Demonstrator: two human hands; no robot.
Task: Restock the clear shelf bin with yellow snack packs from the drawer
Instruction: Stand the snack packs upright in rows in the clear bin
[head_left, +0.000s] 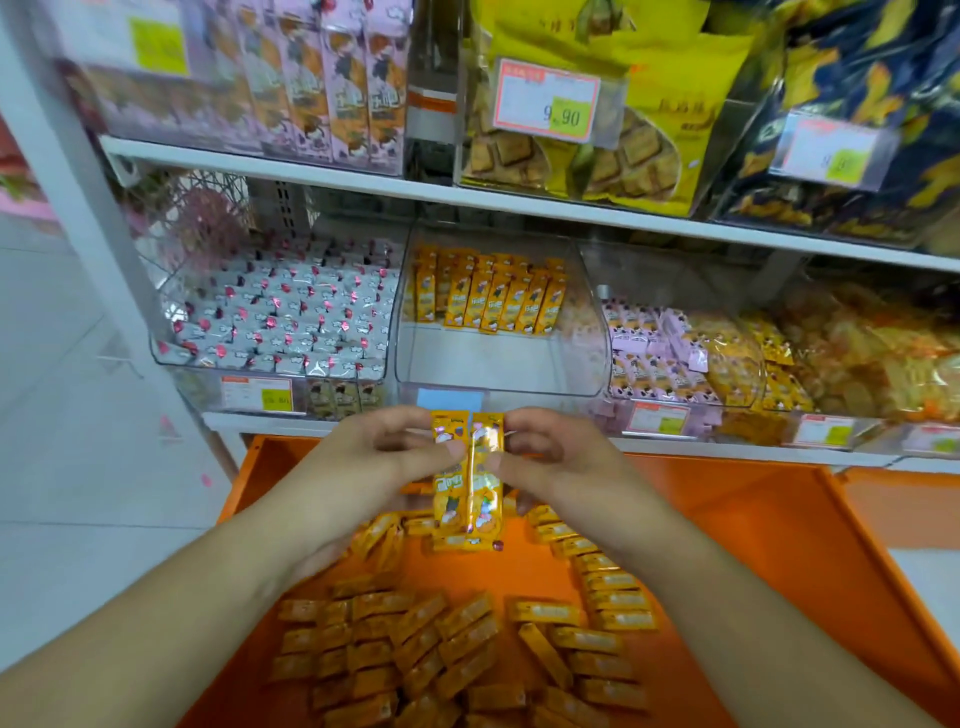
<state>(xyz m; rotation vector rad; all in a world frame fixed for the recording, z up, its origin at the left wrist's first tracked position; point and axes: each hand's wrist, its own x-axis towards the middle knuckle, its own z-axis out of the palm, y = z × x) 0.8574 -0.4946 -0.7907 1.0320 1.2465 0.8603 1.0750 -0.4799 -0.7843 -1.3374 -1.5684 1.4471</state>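
Two hands lift yellow snack packs above an open orange drawer, just below the clear shelf bin.

The left hand (387, 452) and right hand (540, 457) pinch two yellow snack packs (467, 478) side by side, long axes pointing toward 12 o'clock. The clear shelf bin (501, 387) at 12 o'clock has packs only at its back, its front floor bare. More packs lie scattered in the orange drawer (753, 519) toward 6 o'clock.
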